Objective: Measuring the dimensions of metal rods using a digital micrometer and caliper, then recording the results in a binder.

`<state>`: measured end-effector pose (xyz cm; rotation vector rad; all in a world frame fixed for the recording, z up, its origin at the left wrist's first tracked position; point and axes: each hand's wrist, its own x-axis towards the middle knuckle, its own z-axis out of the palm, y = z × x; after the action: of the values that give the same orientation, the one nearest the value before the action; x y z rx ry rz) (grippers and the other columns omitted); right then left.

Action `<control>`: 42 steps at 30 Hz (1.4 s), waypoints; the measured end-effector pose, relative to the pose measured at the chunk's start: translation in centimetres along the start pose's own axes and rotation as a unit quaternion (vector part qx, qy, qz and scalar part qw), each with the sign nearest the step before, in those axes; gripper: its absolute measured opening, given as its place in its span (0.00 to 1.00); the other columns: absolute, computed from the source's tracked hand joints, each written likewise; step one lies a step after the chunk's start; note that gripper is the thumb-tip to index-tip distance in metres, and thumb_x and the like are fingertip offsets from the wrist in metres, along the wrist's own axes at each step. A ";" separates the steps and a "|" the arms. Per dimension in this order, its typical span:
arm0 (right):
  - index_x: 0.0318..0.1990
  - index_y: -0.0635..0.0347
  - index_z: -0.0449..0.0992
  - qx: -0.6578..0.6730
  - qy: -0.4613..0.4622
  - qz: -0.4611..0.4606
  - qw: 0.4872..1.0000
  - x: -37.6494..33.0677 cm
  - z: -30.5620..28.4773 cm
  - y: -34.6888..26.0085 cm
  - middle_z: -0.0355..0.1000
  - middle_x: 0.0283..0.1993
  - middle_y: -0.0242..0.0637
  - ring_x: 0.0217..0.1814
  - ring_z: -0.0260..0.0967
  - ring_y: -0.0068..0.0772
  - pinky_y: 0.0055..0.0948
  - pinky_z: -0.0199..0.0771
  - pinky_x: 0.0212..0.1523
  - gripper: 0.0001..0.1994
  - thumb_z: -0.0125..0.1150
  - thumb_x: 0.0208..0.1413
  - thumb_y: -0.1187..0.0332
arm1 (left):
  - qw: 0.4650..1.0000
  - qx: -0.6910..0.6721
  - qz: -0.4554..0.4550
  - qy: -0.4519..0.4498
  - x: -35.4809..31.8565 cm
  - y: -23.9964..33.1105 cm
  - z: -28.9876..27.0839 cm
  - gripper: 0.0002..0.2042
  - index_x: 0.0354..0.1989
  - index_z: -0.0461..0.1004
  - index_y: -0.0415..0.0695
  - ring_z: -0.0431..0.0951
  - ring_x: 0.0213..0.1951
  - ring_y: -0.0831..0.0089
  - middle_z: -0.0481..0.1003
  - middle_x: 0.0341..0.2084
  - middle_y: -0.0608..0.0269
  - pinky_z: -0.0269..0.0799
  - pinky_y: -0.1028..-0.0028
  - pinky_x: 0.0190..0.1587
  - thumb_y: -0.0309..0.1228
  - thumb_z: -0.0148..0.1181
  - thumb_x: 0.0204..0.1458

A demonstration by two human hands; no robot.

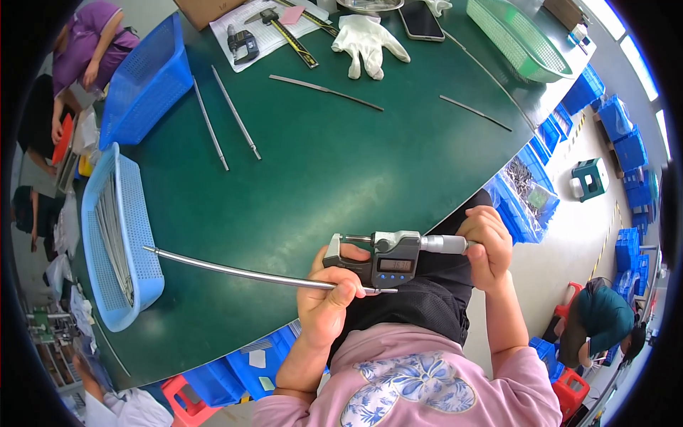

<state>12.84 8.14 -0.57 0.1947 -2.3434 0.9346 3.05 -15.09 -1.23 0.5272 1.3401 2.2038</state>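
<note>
My left hand grips the frame of a grey digital micrometer and pinches a long metal rod against it; the rod runs left, its far end over a blue basket. My right hand is closed on the micrometer's silver thimble at its right end. The rod's near end lies under the micrometer's body, close to its jaws. Both hands hover just past the near edge of the green table.
The blue basket holds several rods. Another blue basket stands behind it, a green basket at the far right. Loose rods, a white glove, a phone, calipers on paper lie farther back. Other people work around.
</note>
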 end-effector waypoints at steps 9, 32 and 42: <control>0.27 0.61 0.65 0.003 -0.001 0.006 1.000 -0.2 0.0 0.1 0.67 0.25 0.36 0.27 0.66 0.34 0.36 0.63 0.43 0.12 0.51 0.52 0.60 | 1.000 0.018 0.025 0.001 0.1 0.0 0.1 0.13 0.23 0.73 0.38 0.67 0.38 0.71 0.67 0.40 0.46 0.64 0.79 0.32 0.36 0.56 0.50; 0.26 0.61 0.64 0.064 0.014 0.014 0.998 -1.3 0.6 0.5 0.67 0.25 0.37 0.28 0.66 0.33 0.34 0.63 0.43 0.10 0.52 0.48 0.63 | 0.999 0.021 0.024 0.000 0.2 0.1 0.4 0.14 0.21 0.72 0.37 0.67 0.35 0.71 0.66 0.40 0.46 0.62 0.79 0.33 0.36 0.57 0.50; 0.24 0.60 0.64 0.070 0.085 0.051 0.993 -0.8 1.3 -0.5 0.67 0.22 0.34 0.25 0.66 0.31 0.35 0.62 0.45 0.10 0.51 0.49 0.64 | 0.998 0.058 0.009 -0.005 0.1 0.3 0.3 0.14 0.20 0.72 0.37 0.67 0.37 0.70 0.67 0.39 0.46 0.62 0.78 0.34 0.36 0.57 0.49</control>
<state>13.08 6.81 -1.46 0.0475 -2.1498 1.1208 3.08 -14.98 -0.80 0.5939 1.4707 2.1431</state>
